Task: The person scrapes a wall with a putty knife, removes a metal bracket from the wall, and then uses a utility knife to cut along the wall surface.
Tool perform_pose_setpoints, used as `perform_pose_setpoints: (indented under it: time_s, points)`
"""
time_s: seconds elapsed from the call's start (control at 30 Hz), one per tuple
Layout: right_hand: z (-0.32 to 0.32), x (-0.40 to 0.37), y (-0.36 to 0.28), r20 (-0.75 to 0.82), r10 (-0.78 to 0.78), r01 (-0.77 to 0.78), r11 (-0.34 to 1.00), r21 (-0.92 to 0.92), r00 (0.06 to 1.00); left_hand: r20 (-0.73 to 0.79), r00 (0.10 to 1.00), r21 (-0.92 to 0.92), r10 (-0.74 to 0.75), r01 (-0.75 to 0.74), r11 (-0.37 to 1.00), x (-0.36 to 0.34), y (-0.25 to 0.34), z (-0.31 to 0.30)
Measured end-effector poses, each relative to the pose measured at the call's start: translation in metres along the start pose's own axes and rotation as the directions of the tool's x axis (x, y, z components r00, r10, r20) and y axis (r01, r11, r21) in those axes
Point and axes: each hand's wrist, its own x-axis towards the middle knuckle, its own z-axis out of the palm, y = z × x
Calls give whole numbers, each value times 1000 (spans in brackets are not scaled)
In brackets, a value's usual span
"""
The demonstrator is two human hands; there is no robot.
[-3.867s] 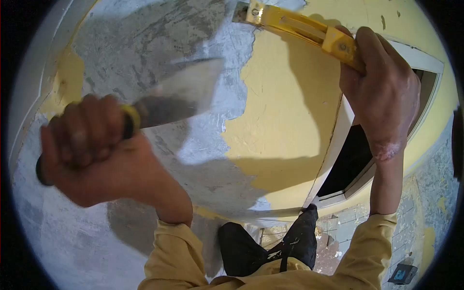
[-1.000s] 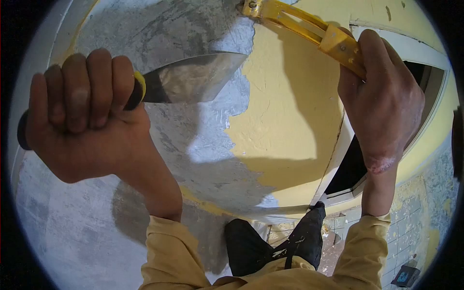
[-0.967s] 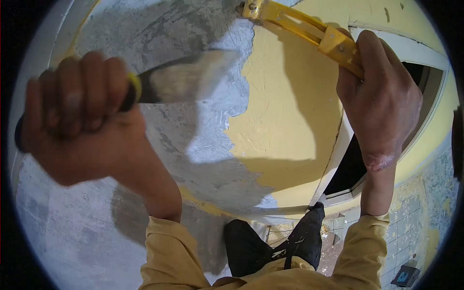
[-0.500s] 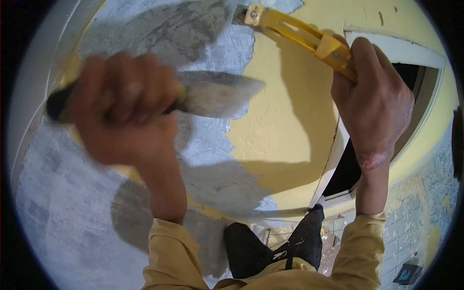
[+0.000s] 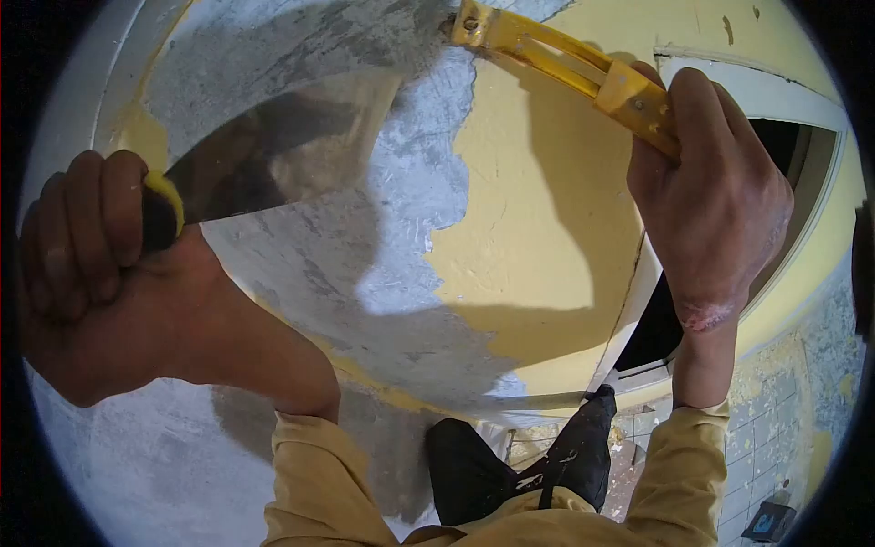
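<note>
My left hand (image 5: 100, 264) is wrapped round the dark, yellow-collared handle of a putty knife (image 5: 283, 141), out at the far left. The knife's broad metal blade points up and right, over the grey part of the wall (image 5: 424, 155). In my right hand (image 5: 715, 182) is a yellow scraper (image 5: 547, 56), gripped by its lower end. Its head reaches up to the ragged border where yellow paint (image 5: 510, 246) meets the bare grey surface. The scraper's tip overlaps the grey area there.
A white-framed opening (image 5: 747, 77) with a dark inside lies behind my right hand. My dark-trousered legs (image 5: 519, 460) show below. Paint flakes lie on the tiled floor (image 5: 752, 438), with a small dark box (image 5: 770, 521) at lower right.
My left hand has swung left and down with the putty knife, whose blade now tilts upward and shows broader. My right hand and the scraper have barely shifted.
</note>
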Motion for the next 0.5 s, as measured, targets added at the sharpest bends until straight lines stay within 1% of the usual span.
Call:
perform_pose_setpoints:
  time_s: [0.07,0.13,0.27,0.33,0.37,0.43,0.5]
  points:
    - [1,-3,2,9,4,-4,1000,1,1000,14,1000,13,-23,23,1000,5,3,1]
    - [5,-4,4,-75,-4,11,995,98,997,17,999,24,-34,34,999,6,6,2]
    - [3,-4,4,-54,11,-6,996,91,999,29,998,29,-52,51,998,11,8,7]
    - [5,-4,5,-96,-6,16,995,99,995,34,998,33,-55,54,998,11,10,7]
    - [5,-2,4,-103,-11,22,994,105,995,21,999,64,-41,40,997,10,11,6]
    - [1,-2,4,-45,13,-8,993,122,999,6,1000,116,-29,28,993,10,11,6]
    - [2,-2,6,-55,8,-2,994,110,998,-10,1000,151,-12,13,988,7,7,4]
